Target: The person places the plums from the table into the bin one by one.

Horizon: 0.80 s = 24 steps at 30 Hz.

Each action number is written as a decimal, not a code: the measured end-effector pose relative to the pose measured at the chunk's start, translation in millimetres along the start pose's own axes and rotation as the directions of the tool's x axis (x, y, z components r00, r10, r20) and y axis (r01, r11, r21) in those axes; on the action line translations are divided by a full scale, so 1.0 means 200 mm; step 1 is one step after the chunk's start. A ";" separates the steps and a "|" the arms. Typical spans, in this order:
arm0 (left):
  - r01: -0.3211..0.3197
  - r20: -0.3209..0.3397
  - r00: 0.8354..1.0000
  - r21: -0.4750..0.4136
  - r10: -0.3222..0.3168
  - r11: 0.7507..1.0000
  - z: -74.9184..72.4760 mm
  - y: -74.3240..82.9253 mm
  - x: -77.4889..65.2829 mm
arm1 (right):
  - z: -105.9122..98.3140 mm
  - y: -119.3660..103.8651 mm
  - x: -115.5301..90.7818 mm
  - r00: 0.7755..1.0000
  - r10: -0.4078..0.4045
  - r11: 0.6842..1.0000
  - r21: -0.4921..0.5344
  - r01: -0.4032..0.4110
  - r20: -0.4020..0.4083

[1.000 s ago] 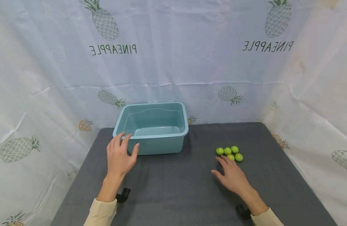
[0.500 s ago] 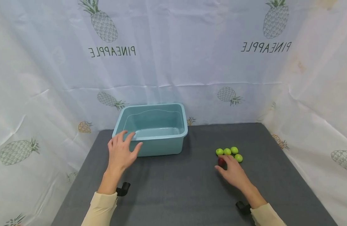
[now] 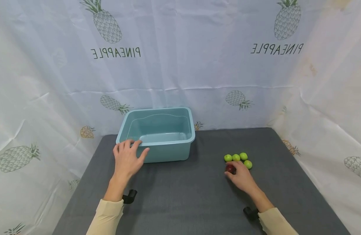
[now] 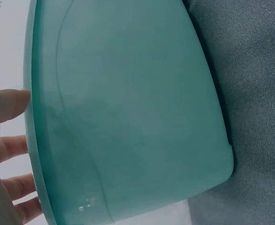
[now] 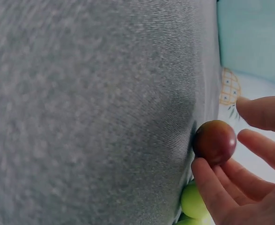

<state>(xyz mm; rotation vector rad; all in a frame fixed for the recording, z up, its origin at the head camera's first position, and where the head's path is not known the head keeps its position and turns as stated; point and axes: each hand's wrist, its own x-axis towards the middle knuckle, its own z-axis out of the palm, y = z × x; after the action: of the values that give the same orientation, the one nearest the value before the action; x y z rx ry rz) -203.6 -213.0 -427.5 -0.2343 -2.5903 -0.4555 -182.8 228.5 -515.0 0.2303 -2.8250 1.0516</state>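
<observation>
At the front left rim of a pale teal plastic tub (image 3: 157, 153), my left hand (image 3: 126, 161) has its fingers spread and relaxed. In the left wrist view its thumb (image 4: 15, 104) overlaps the rim's edge; whether it touches cannot be told. My right hand (image 3: 243, 178) is loosely curved around a small dark red, plum-like fruit (image 5: 215, 142) on the table. Some fingers (image 5: 212, 185) lie against or just behind the fruit, while a gap shows between it and the thumb (image 5: 263, 112). Several small round green fruits (image 3: 228, 158) lie just beyond this hand, which may hide another.
Dark grey cloth covers the table (image 3: 180, 195). A pineapple-print curtain (image 3: 180, 65) hangs behind and at both sides, with the tub close to it. Each wrist carries a black camera mount (image 3: 129, 196).
My right hand's fingers and thumb have drawn in around the dark red fruit, which was hidden a second ago. My left hand's fingers have come down slightly at the tub's rim.
</observation>
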 end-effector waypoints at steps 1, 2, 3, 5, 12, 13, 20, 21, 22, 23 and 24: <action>0.000 0.001 1.000 0.001 0.000 1.000 0.00 0.00 0.00 | 0.00 0.00 0.00 1.000 0.005 1.000 -0.005 -0.005 0.003; 0.000 0.003 1.000 0.002 0.000 1.000 0.00 0.00 0.00 | 0.01 0.00 0.00 1.000 0.007 1.000 -0.013 -0.007 0.008; 0.000 0.004 1.000 0.002 0.000 1.000 0.01 0.00 0.00 | 0.01 0.00 0.00 1.000 0.013 1.000 -0.017 -0.013 0.013; 0.000 0.002 1.000 0.002 0.000 1.000 0.01 0.01 0.00 | 0.01 0.01 0.00 1.000 0.021 0.999 -0.030 -0.020 0.024; -0.016 -0.057 0.998 -0.005 0.015 1.000 0.04 0.01 0.00 | 0.02 0.03 0.01 0.998 0.050 0.999 -0.003 -0.050 0.040; -0.020 -0.069 0.997 0.001 0.020 1.000 0.04 0.01 0.01 | 0.02 0.03 0.01 0.998 0.053 0.999 0.010 -0.054 0.038; -0.036 -0.120 0.992 0.044 0.041 0.998 0.06 0.01 0.01 | 0.02 0.04 0.01 0.993 0.103 0.988 0.107 -0.110 0.063; -0.036 -0.122 0.992 0.048 0.041 0.998 0.06 0.01 0.01 | 0.02 0.04 0.01 0.992 0.111 0.986 0.119 -0.119 0.067; -0.035 -0.125 0.991 0.053 0.042 0.998 0.06 0.01 0.01 | 0.02 0.04 0.01 0.990 0.121 0.983 0.132 -0.130 0.070; -0.035 -0.125 0.991 0.057 0.042 0.998 0.06 0.01 0.01 | 0.02 0.04 0.01 0.989 0.126 0.980 0.146 -0.136 0.074; -0.036 -0.126 0.991 0.061 0.043 0.997 0.06 0.01 0.00 | 0.02 0.04 0.00 0.989 0.128 0.978 0.158 -0.139 0.076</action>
<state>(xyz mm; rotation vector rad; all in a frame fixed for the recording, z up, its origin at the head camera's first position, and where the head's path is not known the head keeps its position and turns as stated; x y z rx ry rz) -208.9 -206.3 -435.8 -0.2287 -2.4658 -0.3674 -185.4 232.7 -522.6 0.0919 -2.8478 1.3295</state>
